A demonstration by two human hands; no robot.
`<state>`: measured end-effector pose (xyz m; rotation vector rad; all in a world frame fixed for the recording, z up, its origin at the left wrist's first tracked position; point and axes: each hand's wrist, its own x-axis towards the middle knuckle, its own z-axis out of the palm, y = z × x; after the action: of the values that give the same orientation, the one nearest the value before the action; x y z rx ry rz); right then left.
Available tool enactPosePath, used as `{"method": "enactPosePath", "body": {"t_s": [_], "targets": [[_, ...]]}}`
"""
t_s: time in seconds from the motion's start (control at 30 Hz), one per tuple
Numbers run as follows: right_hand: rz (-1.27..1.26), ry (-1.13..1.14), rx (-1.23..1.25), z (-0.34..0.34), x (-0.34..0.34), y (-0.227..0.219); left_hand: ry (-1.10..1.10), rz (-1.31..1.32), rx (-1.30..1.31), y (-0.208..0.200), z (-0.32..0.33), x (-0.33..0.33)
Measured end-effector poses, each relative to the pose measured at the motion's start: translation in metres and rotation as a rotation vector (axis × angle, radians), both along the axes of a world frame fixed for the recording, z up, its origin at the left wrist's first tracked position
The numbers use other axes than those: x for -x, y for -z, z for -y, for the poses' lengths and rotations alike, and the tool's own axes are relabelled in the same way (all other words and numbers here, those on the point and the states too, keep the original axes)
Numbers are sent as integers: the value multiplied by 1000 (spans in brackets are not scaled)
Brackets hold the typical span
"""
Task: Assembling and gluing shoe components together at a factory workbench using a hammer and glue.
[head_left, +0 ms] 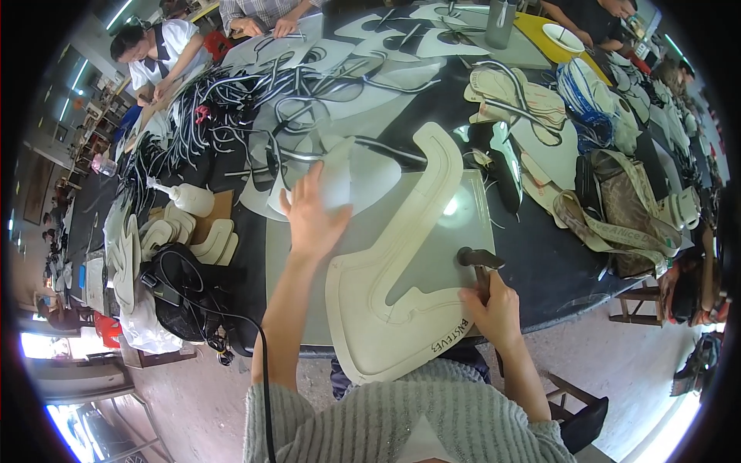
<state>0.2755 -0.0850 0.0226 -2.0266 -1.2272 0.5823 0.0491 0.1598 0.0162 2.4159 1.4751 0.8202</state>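
Note:
My left hand (315, 220) is stretched out with the thumb and fingers apart, resting over pale curved sheet pieces (374, 176) at the middle of the table. The piece by its fingertips is smeared by motion. In my right hand (494, 309) is a hammer (480, 258), gripped by the handle with its dark head pointing away from me. Between both hands lies a large cream hook-shaped pattern board (367, 328) with drawn lines and handwriting. Its lower end overhangs the table's near edge, and its upper arm crosses a grey work plate (471, 224).
Black-and-white strips (231, 100) are heaped at the far left. A white squeeze bottle (191, 198), cream cut pieces (218, 243) and a black bag (181, 289) stand left. At right are a patterned bag (629, 204) and tape roll (683, 210). Other people work across the table.

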Motion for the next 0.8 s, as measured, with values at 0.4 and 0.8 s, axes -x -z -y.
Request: {"method": "enactPosePath", "body": {"t_s": [0.4,0.8], "targets": [[10,-13,48,1,-1,-4,-185,99,-415,-76,-40,82],[9,4,7,-2,0,-2,188,-40,-6,28,-10,-28]]}}
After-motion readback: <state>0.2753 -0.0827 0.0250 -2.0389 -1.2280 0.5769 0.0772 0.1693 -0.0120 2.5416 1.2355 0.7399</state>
